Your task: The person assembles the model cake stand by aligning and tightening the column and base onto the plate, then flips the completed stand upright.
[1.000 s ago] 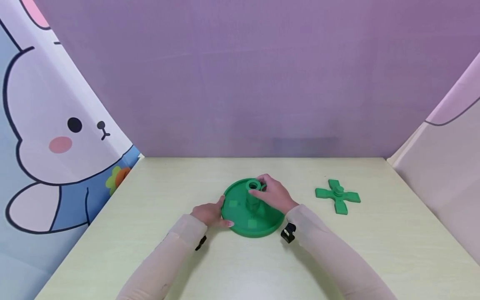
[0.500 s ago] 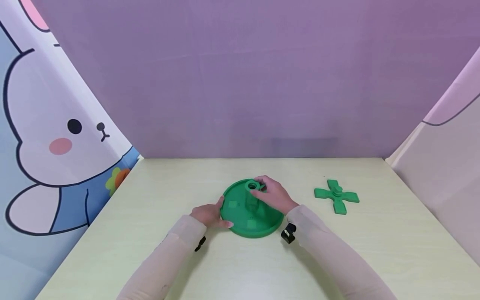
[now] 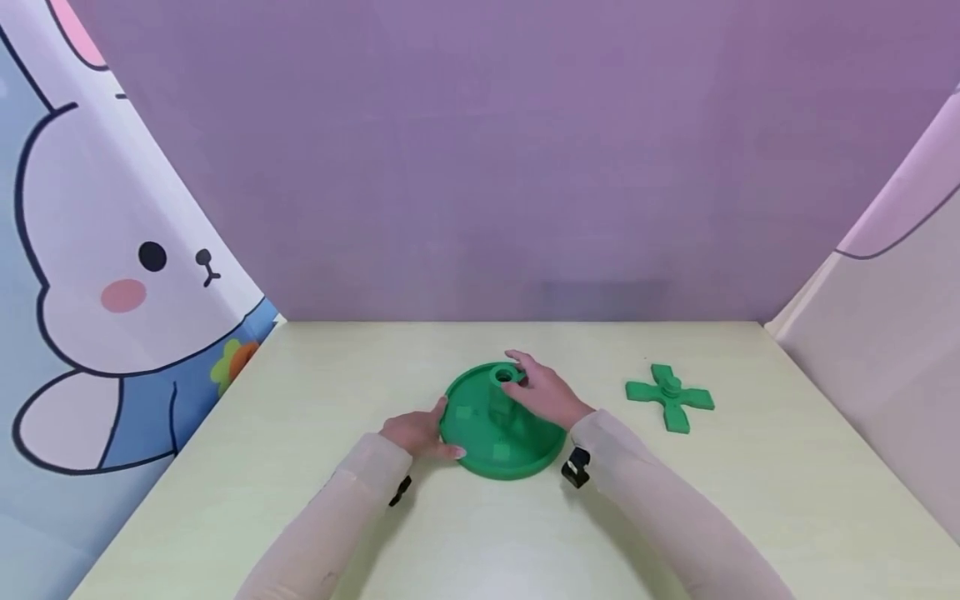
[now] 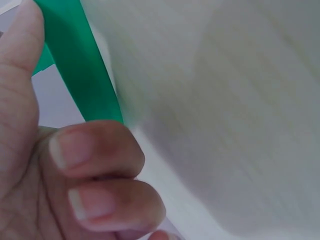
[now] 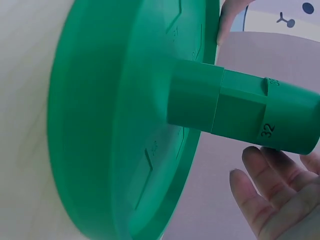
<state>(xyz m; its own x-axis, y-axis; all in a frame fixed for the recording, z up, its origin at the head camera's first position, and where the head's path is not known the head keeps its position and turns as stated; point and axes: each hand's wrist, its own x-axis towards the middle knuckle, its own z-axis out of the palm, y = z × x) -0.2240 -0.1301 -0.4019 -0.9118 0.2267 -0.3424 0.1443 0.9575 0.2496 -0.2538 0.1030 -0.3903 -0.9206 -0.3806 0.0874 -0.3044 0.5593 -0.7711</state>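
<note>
A round green base (image 3: pixel 474 437) with a raised rim lies on the table, and a hollow green post (image 3: pixel 500 407) stands upright at its middle. My left hand (image 3: pixel 414 432) holds the base's left rim between thumb and fingers. Its thumb (image 4: pixel 22 45) lies against the green rim (image 4: pixel 82 65) in the left wrist view, with two fingers curled below. At the post's top my right hand (image 3: pixel 547 396) grips with the thumb in front and a finger behind. The right wrist view shows the post (image 5: pixel 242 107) marked "32", its lower fingers (image 5: pixel 260 175) loosely bent beside it.
A flat green cross-shaped piece (image 3: pixel 671 398) with a round knob at its centre lies on the table to the right. A purple cloth (image 3: pixel 480 167) rises behind the table's back edge. A cartoon rabbit cloth (image 3: pixel 112 250) hangs on the left.
The right fingers have shifted slightly forward and left around the post's top. The left hand and the base hold their place, while the head view has tilted a little.
</note>
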